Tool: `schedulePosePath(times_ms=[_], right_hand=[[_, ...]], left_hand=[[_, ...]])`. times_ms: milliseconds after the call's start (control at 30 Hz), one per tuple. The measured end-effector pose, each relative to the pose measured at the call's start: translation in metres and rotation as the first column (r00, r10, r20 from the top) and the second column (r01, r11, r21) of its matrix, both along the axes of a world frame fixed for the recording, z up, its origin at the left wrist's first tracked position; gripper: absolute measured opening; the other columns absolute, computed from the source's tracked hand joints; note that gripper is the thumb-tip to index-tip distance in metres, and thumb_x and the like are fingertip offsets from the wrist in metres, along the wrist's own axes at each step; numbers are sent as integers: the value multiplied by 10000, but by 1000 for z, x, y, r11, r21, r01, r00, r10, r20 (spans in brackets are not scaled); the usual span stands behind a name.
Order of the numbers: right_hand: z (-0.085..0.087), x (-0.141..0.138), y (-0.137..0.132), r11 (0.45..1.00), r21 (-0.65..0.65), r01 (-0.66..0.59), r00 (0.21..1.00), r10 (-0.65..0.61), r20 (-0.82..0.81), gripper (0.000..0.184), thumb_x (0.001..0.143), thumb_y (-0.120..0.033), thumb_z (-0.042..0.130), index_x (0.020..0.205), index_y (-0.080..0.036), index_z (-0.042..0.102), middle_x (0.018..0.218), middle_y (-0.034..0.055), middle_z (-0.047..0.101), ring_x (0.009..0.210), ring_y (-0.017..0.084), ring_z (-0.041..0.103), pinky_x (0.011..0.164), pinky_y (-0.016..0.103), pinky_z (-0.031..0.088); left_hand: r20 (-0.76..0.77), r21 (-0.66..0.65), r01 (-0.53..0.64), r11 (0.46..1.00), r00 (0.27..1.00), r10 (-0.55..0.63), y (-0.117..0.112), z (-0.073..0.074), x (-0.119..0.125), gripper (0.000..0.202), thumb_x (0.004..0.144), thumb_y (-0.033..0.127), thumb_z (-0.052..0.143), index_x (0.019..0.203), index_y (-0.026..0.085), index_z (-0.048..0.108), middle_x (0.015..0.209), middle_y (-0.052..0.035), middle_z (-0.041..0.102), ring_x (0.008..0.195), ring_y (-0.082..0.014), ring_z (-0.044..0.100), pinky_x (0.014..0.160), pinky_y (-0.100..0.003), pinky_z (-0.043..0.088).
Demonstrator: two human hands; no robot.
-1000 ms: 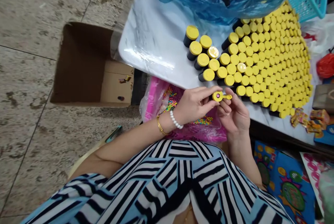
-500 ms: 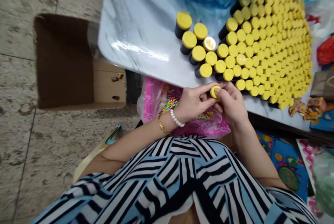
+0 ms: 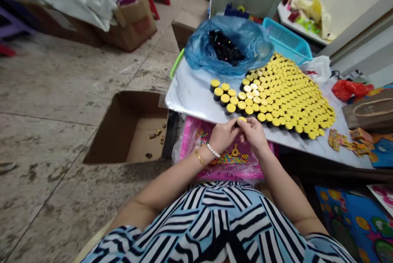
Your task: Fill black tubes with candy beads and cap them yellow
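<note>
Between both hands is a small black container with a yellow lid [image 3: 242, 119], held at the near edge of the table. My left hand [image 3: 224, 135], with a pearl bracelet at the wrist, has its fingers closed round the container's side. My right hand [image 3: 253, 133] grips it from the other side, the thumb near the lid. Fingers hide most of the dark body. Many like containers [image 3: 276, 95] stand upright in rows just beyond. Below the hands lies a pink tray [image 3: 187, 138] in clear plastic, with small coloured beads [image 3: 235, 158] and a yellow ring-ended piece [image 3: 235, 150].
A blue plastic bag [image 3: 196, 50] of black pieces sits at the back of the marble-look table [image 3: 190, 91], beside a turquoise basket [image 3: 288, 42]. An open cardboard box [image 3: 123, 124] stands on the floor at left. Wrapped packets [image 3: 353, 140] lie at right.
The view has tilted up and shows more of the room, including the whole blue bag. Both hands still hold the yellow-lidded container.
</note>
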State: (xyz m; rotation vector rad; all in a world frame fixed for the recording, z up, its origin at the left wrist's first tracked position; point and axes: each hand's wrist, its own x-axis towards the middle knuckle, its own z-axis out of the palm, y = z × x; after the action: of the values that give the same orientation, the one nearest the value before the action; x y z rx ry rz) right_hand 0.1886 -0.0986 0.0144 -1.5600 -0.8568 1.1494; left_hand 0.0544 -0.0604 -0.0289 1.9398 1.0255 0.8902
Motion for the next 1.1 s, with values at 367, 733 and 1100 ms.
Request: schedulePosePath(times_ms=[367, 733, 1100], right_hand=[[-6, 11, 0, 997, 37, -73, 997, 73, 9, 434, 794, -504, 796, 892, -216, 487, 495, -73, 598, 309, 78, 479, 328, 168, 291], [-37, 59, -117, 902, 342, 261, 842, -387, 377, 355, 893, -514, 686, 1061, -203, 655, 750, -6, 661, 655, 144, 608, 667, 269, 507], [-109, 106, -192, 964, -122, 237, 930, -189, 315, 547, 708, -473, 815, 1165, -196, 701, 1102, 97, 774, 1002, 285, 716, 940, 464, 569]], left_hand=[[-138, 48, -7, 999, 990, 14, -5, 7, 1, 314, 961, 289, 660, 1252, 214, 755, 818, -38, 769, 661, -135, 607, 652, -221, 398], [-198, 112, -117, 987, 971, 138, -22, 17, -14, 337, 947, 360, 699, 1241, 206, 763, 1002, -97, 806, 875, -218, 725, 780, -289, 474], [-195, 237, -69, 969, 974, 117, -29, 9, -4, 572, 922, 367, 738, 1437, 153, 611, 777, -44, 753, 766, -183, 683, 827, -318, 499]])
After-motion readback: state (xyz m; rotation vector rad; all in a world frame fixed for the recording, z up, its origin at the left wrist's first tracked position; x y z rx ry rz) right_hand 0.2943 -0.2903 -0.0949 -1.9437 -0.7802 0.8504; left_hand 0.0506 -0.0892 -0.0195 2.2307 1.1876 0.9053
